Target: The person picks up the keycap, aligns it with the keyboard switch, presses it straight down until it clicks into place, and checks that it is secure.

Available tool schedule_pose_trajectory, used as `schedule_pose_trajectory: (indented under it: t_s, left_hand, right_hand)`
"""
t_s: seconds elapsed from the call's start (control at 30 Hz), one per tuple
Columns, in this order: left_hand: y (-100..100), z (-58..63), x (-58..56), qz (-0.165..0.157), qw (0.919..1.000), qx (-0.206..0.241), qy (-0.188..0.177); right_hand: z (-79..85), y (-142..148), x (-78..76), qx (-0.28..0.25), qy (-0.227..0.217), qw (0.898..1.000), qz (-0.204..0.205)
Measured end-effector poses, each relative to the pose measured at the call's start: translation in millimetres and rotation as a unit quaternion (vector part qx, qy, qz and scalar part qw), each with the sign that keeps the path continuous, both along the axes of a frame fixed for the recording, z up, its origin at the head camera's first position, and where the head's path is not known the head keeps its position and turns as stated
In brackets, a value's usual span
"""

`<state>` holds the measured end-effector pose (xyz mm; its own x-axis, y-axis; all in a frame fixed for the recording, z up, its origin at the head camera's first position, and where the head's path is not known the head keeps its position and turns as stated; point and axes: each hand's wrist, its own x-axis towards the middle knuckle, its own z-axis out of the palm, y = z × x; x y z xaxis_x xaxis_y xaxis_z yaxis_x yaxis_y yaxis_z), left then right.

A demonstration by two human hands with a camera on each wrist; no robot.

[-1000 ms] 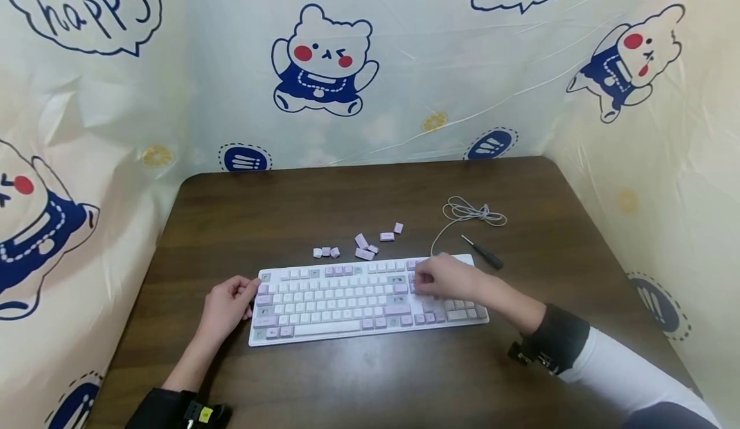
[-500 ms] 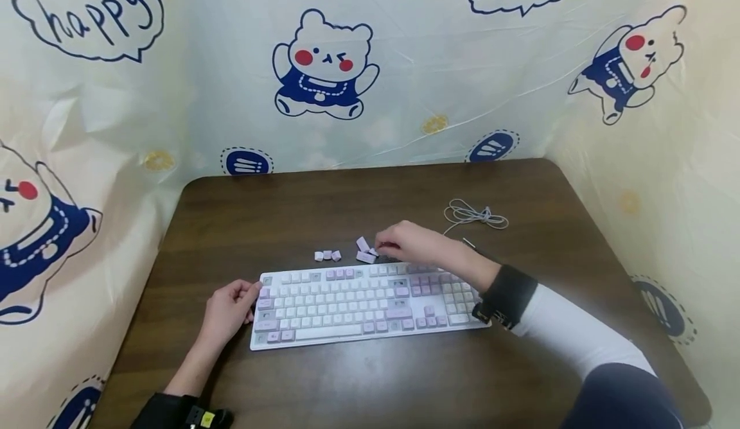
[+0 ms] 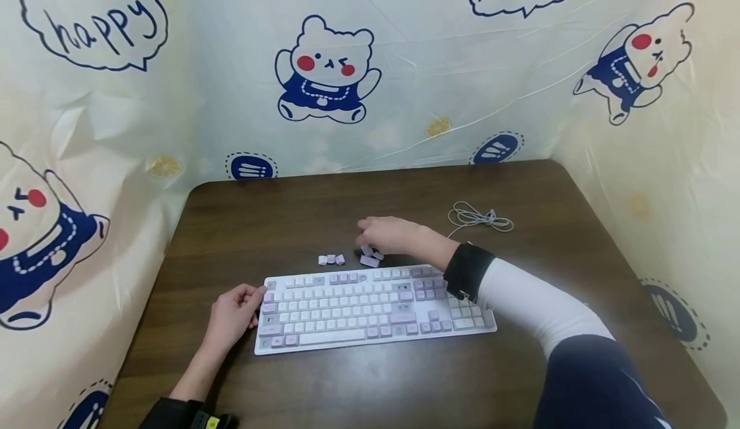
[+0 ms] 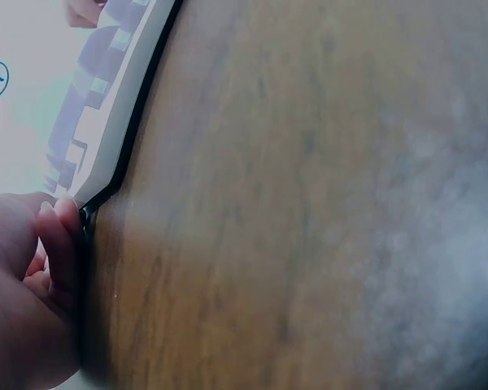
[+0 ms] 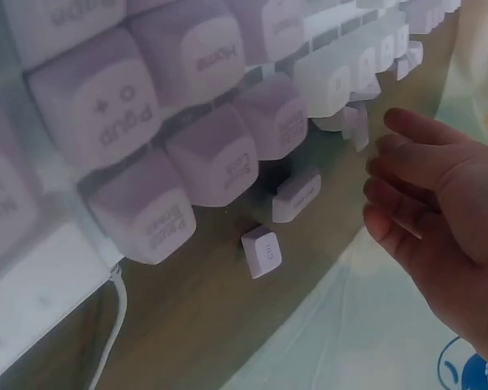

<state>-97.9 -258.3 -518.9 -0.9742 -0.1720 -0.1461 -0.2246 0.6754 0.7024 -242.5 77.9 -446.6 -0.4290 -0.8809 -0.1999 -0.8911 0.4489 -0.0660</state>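
A white and lilac keyboard (image 3: pixel 332 337) lies on the table. At its left edge my left hand (image 3: pixel 227 318) holds the frame between thumb and curled fingers; the left wrist view shows those fingertips (image 4: pixel 65 213) right at the keyboard's side. My right hand (image 3: pixel 390 235) is behind the keyboard, over a small cluster of loose keycaps (image 3: pixel 370 261). Its fingers are loosely bent with nothing visible between them in the right wrist view. Two lilac keycaps, one marked Ctrl (image 5: pixel 263 253), lie nearer the keyboard's rear edge there. The right forearm covers the keyboard's upper right part.
Three more loose keycaps (image 3: pixel 331 259) sit left of the cluster. A bundled grey cable (image 3: pixel 480 217) lies at the back right, its lead running to the keyboard. Patterned curtain (image 3: pixel 329 140) surrounds the brown table (image 3: pixel 370 390) at the back and sides.
My right hand has moved left and back from the keyboard's right side to the loose keycaps. The arm now hides the screwdriver. My left hand keeps holding the keyboard's left edge.
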Motion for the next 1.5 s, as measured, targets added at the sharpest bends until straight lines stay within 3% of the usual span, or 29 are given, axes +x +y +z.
schedule_pose_trajectory:
  t_s: [0.13,0.37,0.7,0.9,1.23,1.5]
  left_hand:
    - [0,-0.9,1.2,-0.008,0.9999,0.000,-0.008]
    - [-1,0.2,0.9,-0.012,0.9999,-0.003,-0.002]
    - [-1,0.5,0.1,-0.008,1.0000,-0.003,-0.004]
    - [-2,-0.2,-0.6,-0.008,1.0000,-0.002,0.002]
    - [-1,3.7,-1.0,-0.007,0.9998,0.001,-0.016]
    - [-2,3.1,-1.6,-0.011,0.9997,0.005,-0.019]
  right_hand:
    - [-6.5,-2,0.4,0.032,-0.003,0.999,-0.002]
    - [-9.5,-1,-2.0,-0.004,-0.022,1.000,-0.012]
    - [-13.3,2,-10.3,0.001,-0.063,0.994,-0.084]
    - [-11.4,5,-16.1,-0.027,-0.067,0.993,-0.093]
    - [-16.6,8,-23.7,-0.033,-0.147,0.982,-0.118]
    - [-16.4,13,-21.5,-0.056,-0.136,0.982,-0.121]
